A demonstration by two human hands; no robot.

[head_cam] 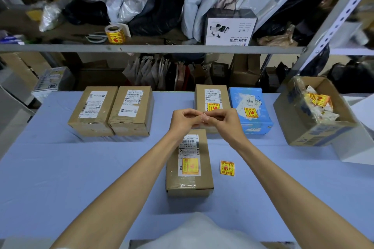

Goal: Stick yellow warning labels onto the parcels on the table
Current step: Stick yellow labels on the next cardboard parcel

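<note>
Right now both of my hands are raised together at the centre of the frame, above the bench [60, 168]. The left hand [183, 120] and the right hand [224, 121] have their fingertips pinched close, meeting at one small spot — they seem to be working something tiny between them, perhaps a label or its backing, but I cannot tell what, since nothing yellow shows there.

A loose yellow label [227, 168] lies flat on the bench, right of centre, just beside the near brown parcel [189, 168], which already carries a yellow label on its white slip. Behind the hands, the far brown parcel [212, 98] and the blue parcel [250, 110] also show yellow labels. The two brown parcels [111, 110] at the middle left have only white slips, so by my reckoning those are left to do. A label roll [115, 33] sits on the shelf at the upper left, and an open box of scraps [315, 111] stands at the right edge.

What worries me from here: if a sticky piece is between the fingertips, it may fold onto itself or cling to a finger. The loose label on the bench could stick down to the cloth — or curl — if its glue side faces down. And with my forearms over the near parcel, a careless reach left could nudge it.
</note>
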